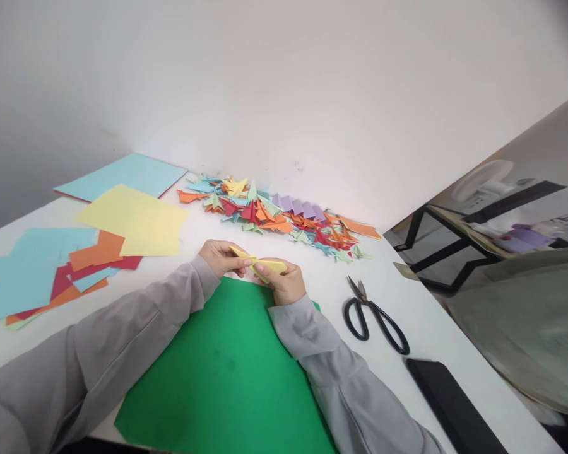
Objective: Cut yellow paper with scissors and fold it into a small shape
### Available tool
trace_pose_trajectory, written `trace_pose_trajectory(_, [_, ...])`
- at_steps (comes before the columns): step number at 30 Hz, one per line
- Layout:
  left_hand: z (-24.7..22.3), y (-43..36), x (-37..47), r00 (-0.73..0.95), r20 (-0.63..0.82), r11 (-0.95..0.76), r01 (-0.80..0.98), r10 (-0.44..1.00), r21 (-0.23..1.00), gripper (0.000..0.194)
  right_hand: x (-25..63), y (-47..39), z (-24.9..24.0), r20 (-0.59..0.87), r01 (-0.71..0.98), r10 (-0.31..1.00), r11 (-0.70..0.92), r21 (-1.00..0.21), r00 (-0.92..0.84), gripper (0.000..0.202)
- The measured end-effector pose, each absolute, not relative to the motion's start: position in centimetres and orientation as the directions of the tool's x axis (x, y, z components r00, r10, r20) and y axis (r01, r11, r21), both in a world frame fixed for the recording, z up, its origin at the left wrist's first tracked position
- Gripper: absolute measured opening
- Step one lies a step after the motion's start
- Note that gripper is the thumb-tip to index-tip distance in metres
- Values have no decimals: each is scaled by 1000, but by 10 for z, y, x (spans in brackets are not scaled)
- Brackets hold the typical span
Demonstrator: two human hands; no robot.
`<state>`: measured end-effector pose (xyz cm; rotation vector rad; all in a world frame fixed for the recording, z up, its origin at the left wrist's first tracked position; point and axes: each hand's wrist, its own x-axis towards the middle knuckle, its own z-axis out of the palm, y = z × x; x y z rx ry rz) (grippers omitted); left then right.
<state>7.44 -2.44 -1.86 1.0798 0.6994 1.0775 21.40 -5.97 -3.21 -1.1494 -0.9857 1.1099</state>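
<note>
A small folded piece of yellow paper point(272, 266) is held up between my two hands, above the far edge of a green sheet point(218, 366). My left hand point(223, 257) pinches its left side with thumb and fingers. On the other side, my right hand point(286, 282) grips the right part, the thumb lying along the paper. The fingertips of both hands come close together at its middle. Part of the folded paper is hidden behind the fingers.
Many small folded paper figures point(265, 214) lie heaped along the wall. Black-handled scissors point(369, 312) and a black flat object point(454, 403) lie at right. Yellow sheets point(137, 217), a blue sheet point(123, 173) and coloured paper pieces point(42, 265) spread over the left side.
</note>
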Motion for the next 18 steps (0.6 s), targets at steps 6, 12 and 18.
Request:
trace_pose_trajectory(6, [-20, -22, 74, 290, 83, 4, -287, 954, 958, 27, 215, -59, -32, 54, -229, 977, 101, -968, 205, 27])
trace_pose_trajectory(12, [-25, -19, 73, 327, 144, -78, -207, 934, 975, 19, 217, -56, -34, 262, -5, 949, 267, -964, 176, 16])
trace_pose_trajectory(18, [-27, -18, 72, 398, 97, 8, -255, 912, 967, 26, 218, -53, -39, 323, 28, 924, 324, -946, 206, 9])
